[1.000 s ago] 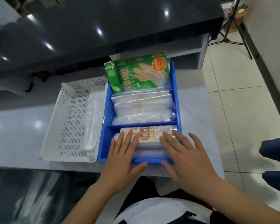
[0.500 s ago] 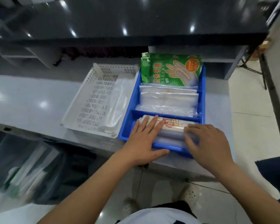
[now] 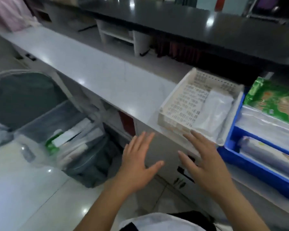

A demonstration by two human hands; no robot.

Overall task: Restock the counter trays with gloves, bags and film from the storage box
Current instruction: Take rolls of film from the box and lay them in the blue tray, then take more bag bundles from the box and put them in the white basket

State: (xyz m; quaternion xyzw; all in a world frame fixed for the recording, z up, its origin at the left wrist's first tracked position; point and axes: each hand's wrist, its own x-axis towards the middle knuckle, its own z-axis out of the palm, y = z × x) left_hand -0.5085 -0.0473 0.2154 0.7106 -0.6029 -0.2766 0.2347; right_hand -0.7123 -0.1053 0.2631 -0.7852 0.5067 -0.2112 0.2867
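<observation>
From the head camera, both hands are spread wide and hold nothing. The left hand point(image 3: 138, 162) and the right hand point(image 3: 205, 165) hang in the air just in front of the surface point(image 3: 97, 67).

The storage box point(image 3: 45, 122) sits on the floor, low on the left. It is see-through and full of soft packs point(image 3: 70, 142) standing on edge. These packs look light, floppy and a bit slippery, so it is best to pinch one by its top edge, or hold a few from both sides.

The white tray point(image 3: 175, 105) has one clear pack point(image 3: 213, 110) in it. The blue tray point(image 3: 250, 157) on the right looks full.

A moment ago both hands lay flat on the rolls in the blue tray. Now they are off it, and the view has swung left toward the storage box.
</observation>
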